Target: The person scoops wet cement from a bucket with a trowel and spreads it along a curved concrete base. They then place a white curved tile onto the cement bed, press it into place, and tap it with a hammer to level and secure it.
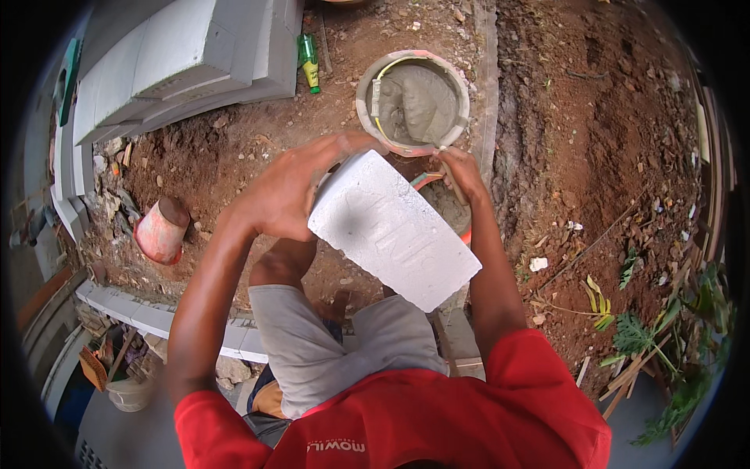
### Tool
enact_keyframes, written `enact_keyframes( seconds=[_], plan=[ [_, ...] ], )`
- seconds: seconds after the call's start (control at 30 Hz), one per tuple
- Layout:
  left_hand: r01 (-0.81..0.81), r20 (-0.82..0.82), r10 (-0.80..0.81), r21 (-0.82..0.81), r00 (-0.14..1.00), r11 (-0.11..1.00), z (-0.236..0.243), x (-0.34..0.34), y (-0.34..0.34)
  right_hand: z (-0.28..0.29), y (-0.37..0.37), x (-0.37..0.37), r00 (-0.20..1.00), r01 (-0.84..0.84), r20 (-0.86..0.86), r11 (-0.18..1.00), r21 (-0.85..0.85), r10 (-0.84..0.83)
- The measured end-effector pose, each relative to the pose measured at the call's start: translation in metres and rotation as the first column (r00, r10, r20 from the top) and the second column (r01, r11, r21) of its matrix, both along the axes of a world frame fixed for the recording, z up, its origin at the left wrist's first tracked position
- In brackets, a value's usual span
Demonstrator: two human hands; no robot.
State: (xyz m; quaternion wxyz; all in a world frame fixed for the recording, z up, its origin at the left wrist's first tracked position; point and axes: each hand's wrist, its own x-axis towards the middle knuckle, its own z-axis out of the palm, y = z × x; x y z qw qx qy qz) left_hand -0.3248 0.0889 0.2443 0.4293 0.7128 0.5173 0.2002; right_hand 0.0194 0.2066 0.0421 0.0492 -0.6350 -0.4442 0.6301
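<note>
1. Widest of all, the reddish-brown soil [578, 180] fills the view, and there at 10 to 11 o'clock sits the stack of pale blocks [176, 66]!
2. Centre stage, the white block [391, 227], held up over the person's lap, its broad face to the camera. Its long axis runs from between 10 and 11 o'clock down to between 4 and 5, the free end pointing at the right forearm.
3. Just past it at 12 to 1 o'clock, the round bucket [365, 94], loaded with grey wet mix [426, 98].
4. Partly hidden behind the block, a second bucket [428, 180] shows its orange-red rim.
5. Out at 9 o'clock, a tilted red-and-white bucket [162, 230] on the soil.
6. The left hand [293, 184] has its grip clamped around the block's upper-left end, thumb low, fingers over the top.
7. The right hand [462, 173], at 1 to 2 o'clock, is curled beside the mix bucket's rim; whether its grip grasps anything, I cannot tell.
8. Smallest, at 11 o'clock: a green bottle [308, 62], lying near the stack.
</note>
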Motion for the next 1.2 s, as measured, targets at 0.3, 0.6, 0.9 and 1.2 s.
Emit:
enact_keyframes(
  seconds=[0.3,0.6,0.9,1.2],
  plan=[
    [-0.076,-0.058,0.074,-0.031,0.996,0.997,0.015,0.023,0.034,0.197,0.016,0.045,0.996,-0.072,0.069,0.99,0.118,0.064],
    [-0.066,-0.026,0.063,-0.192,0.998,0.979,0.018,0.031,0.062,0.379,-0.029,0.061,0.893,-0.425,0.251,0.883,0.198,0.373],
    [-0.115,-0.038,0.11,-0.235,0.993,0.965,0.015,0.032,0.052,0.359,-0.092,0.044,0.807,-0.565,0.524,0.611,0.555,0.272],
    [-0.116,-0.031,0.112,-0.209,0.993,0.971,0.011,0.028,0.052,0.203,-0.167,0.067,0.926,-0.32,0.378,0.531,0.785,-0.002]
  ],
)
